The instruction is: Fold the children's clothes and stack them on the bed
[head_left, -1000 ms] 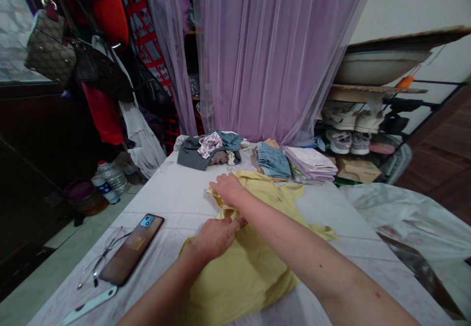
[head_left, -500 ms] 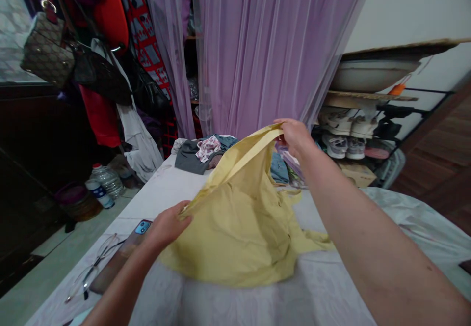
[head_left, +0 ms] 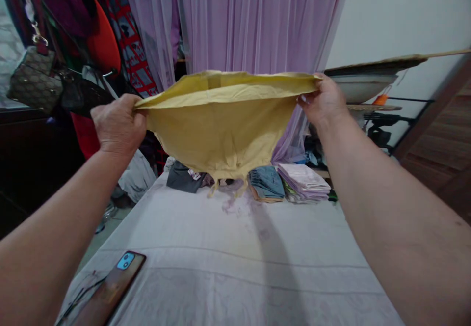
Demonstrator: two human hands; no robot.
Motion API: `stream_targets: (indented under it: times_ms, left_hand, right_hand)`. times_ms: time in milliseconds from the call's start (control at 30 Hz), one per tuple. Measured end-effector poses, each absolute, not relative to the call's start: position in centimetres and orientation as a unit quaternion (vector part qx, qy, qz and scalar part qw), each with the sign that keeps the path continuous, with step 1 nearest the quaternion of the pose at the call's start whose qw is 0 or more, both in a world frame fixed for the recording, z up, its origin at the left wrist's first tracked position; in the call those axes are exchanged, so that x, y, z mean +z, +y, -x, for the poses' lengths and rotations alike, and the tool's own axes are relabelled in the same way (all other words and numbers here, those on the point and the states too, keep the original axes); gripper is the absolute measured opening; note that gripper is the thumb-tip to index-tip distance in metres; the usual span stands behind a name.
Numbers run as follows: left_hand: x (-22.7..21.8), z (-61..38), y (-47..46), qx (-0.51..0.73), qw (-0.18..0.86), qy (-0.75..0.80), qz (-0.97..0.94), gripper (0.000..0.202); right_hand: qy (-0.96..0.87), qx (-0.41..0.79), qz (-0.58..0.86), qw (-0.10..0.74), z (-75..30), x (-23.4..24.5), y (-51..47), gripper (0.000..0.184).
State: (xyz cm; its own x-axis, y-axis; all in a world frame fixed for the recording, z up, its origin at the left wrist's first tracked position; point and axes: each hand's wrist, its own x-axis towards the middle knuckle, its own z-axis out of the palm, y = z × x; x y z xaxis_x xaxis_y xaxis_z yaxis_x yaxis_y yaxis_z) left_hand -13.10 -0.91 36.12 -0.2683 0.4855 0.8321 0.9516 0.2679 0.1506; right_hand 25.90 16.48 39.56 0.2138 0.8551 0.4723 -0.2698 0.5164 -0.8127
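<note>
Above the far half of the white sheet [head_left: 294, 240], I have the yellow garment [head_left: 221, 127] stretched between both hands, and that span is what matters: its upper edge runs left to right, long axis straight across in front of me. Left hand [head_left: 123, 124] at the left end, fingers curled tight over the edge; right hand [head_left: 327, 101] at the right end, thumb and fingers pinched on the cloth, a touch higher in view. Neither is the nearer one; each has its own end. Below that line the cloth narrows and hangs between my two grips, thin ties [head_left: 212, 189] dangling at the bottom; whether they brush the sheet, I can't tell. Far side: dark gray clothing [head_left: 182, 177] to the left, folded denim [head_left: 268, 182] and a lilac stack [head_left: 304, 178] to the right. Near left, the phone [head_left: 117, 283], well apart from the cloth.
</note>
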Motion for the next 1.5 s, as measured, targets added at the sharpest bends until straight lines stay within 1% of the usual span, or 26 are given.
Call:
stream_targets:
  times_ms: [67, 100, 167, 200, 300, 333, 400, 467, 567, 633, 700, 800, 867, 933, 1000, 1100, 1200, 1300, 1400, 1433, 1500]
  left_hand:
    - [36.5, 12.9, -2.1, -0.372, 0.398, -0.678, 0.494, 0.041]
    - [35.8, 12.9, -2.8, -0.379, 0.412, -0.665, 0.495, 0.039]
    - [32.8, 13.2, -4.3, -0.367, 0.408, -0.66, 0.513, 0.036]
    - [30.6, 13.3, -5.1, -0.342, 0.385, -0.666, 0.54, 0.032]
    - [22.1, 13.4, -7.6, -0.275, 0.296, -0.681, 0.611, 0.022]
    - [19.1, 13.3, -8.5, -0.257, 0.259, -0.687, 0.628, 0.022]
    - [13.6, 12.8, -10.5, -0.21, 0.178, -0.693, 0.666, 0.025]
    - [9.4, 12.0, -12.5, -0.172, 0.122, -0.697, 0.685, 0.03]
    - [5.9, 11.3, -14.6, -0.145, 0.066, -0.715, 0.68, 0.028]
    - [5.0, 11.4, -15.2, -0.154, 0.035, -0.728, 0.667, 0.027]
    - [4.4, 12.0, -15.5, -0.186, 0.009, -0.735, 0.652, 0.03]
    - [3.9, 13.3, -15.3, -0.271, -0.034, -0.758, 0.592, 0.038]
    - [4.0, 14.0, -15.1, -0.332, -0.089, -0.792, 0.504, 0.041]
    - [4.7, 14.2, -14.8, -0.377, -0.162, -0.814, 0.411, 0.04]
    - [5.8, 13.8, -14.3, -0.405, -0.23, -0.813, 0.35, 0.041]
    - [7.5, 12.8, -13.6, -0.436, -0.297, -0.798, 0.292, 0.043]
    - [8.3, 11.8, -13.2, -0.438, -0.303, -0.8, 0.277, 0.041]
    - [8.3, 11.3, -13.4, -0.417, -0.306, -0.798, 0.309, 0.039]
    - [8.1, 11.3, -13.5, -0.342, -0.333, -0.803, 0.358, 0.036]
    - [8.1, 11.5, -13.4, -0.309, -0.319, -0.813, 0.376, 0.035]
    - [8.1, 11.9, -13.1, -0.247, -0.251, -0.843, 0.406, 0.035]
  right_hand:
    - [-0.515, 0.38, 0.231, 0.733, -28.1, 39.4, 15.4, 0.033]
    - [-0.528, 0.372, 0.22, 0.731, -29.1, 38.3, 14.6, 0.03]
    - [-0.527, 0.374, 0.227, 0.729, -31.0, 34.1, 12.6, 0.017]
    - [-0.505, 0.384, 0.246, 0.733, -31.7, 31.2, 11.4, 0.015]
    - [-0.449, 0.411, 0.361, 0.707, -33.4, 20.7, 7.5, 0.024]
    - [-0.439, 0.409, 0.412, 0.685, -33.9, 17.0, 6.1, 0.025]
    - [-0.444, 0.397, 0.517, 0.615, -34.9, 10.5, 3.3, 0.025]
    - [-0.466, 0.333, 0.59, 0.569, -36.2, 5.6, 0.9, 0.025]
    - [-0.533, 0.235, 0.653, 0.484, -38.3, 1.6, -1.6, 0.027]
    - [-0.584, 0.175, 0.666, 0.429, -39.2, 0.6, -2.4, 0.029]
    - [-0.637, 0.119, 0.656, 0.388, -39.5, 0.2, -3.0, 0.031]
    - [-0.695, 0.025, 0.628, 0.349, -38.9, 0.0, -3.7, 0.039]
    - [-0.717, -0.028, 0.615, 0.327, -38.3, 0.0, -4.1, 0.045]
    - [-0.737, -0.049, 0.6, 0.306, -38.0, 0.0, -4.3, 0.043]
    - [-0.752, -0.043, 0.585, 0.302, -38.0, -0.1, -4.0, 0.038]
    - [-0.732, -0.024, 0.591, 0.338, -38.8, -0.5, -3.3, 0.038]
    - [-0.698, -0.008, 0.618, 0.362, -39.7, -1.2, -2.7, 0.04]
    - [-0.71, 0.005, 0.617, 0.338, -40.0, -1.6, -2.7, 0.039]
    - [-0.727, 0.002, 0.612, 0.311, -39.9, -1.1, -3.0, 0.039]
    - [-0.725, -0.003, 0.618, 0.304, -39.8, -0.7, -3.0, 0.039]
    - [-0.704, -0.018, 0.647, 0.292, -39.6, 0.1, -3.1, 0.038]
